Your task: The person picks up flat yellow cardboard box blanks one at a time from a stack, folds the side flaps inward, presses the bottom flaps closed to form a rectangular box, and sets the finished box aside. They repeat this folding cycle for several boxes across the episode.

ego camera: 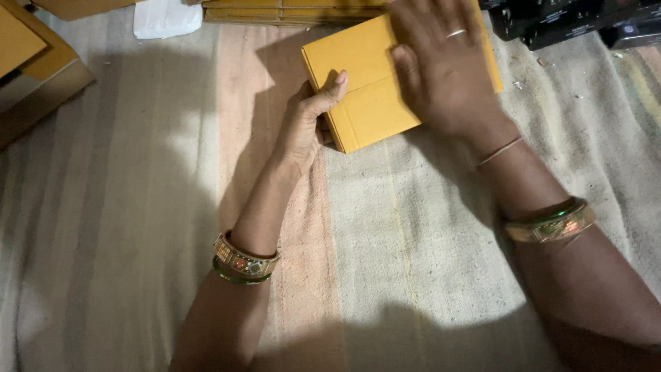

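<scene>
At ten o'clock, at the far left edge, lie tan cardboard pieces [31,58], flat and partly cut off by the frame. Just right of them, near eleven o'clock, sits a white plastic bag [165,17], crumpled and soft-looking. A stack of flat yellow sheets [289,10] runs along the top edge toward twelve o'clock.

The left hand [306,120] grips the near left edge of the yellow cardboard box [365,76], thumb pressed on its top face, fingers tucked out of sight beneath. The box is a flat, square, matte package lying tilted on the cloth at about twelve to one o'clock. The right hand [441,65] lies spread flat on the top of the box, palm down, fingers extended, pressing and not clenched; a pale ring shows on one finger. Both wrists carry gold and green bangles.

At two o'clock, in the top right corner, dark glossy packages [571,24] crowd together.

Everything rests on a striped woven cloth [385,262] in beige and faded pink, coarse in texture, with shadow along the bottom.
</scene>
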The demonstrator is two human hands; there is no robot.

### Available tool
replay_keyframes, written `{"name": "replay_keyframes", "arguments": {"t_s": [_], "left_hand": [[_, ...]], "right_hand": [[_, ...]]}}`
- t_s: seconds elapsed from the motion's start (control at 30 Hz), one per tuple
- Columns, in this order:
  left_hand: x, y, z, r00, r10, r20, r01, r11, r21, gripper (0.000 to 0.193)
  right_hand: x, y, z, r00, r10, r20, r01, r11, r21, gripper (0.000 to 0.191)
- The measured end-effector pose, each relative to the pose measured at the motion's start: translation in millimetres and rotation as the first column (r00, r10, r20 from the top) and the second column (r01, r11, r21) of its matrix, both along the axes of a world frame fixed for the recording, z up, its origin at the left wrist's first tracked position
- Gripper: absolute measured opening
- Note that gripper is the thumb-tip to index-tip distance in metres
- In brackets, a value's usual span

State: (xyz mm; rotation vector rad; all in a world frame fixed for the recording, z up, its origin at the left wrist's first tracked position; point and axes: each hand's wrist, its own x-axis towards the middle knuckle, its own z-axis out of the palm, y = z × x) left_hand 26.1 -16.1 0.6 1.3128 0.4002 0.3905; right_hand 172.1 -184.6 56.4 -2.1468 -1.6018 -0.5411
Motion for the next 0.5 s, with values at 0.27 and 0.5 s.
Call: {"name": "replay_keyframes", "arguments": {"t_s": [0.27, 0.5], "left_hand": [[-1, -1, 1, 1.0, -0.005, 0.0, 0.005, 0.998, 0.066, 0.104], [-6, 5, 1, 0.999, 0.033, 0.039, -0.042, 0.964, 0.261, 0.098]], "right_hand": [[68, -32, -17, 0.784, 0.266, -0.561, -0.075, 0.937, 0.34, 0.047], [80, -32, -32, 0.337, 0.502, -0.797, -0.152, 0.864, 0.48, 0.042]]}}
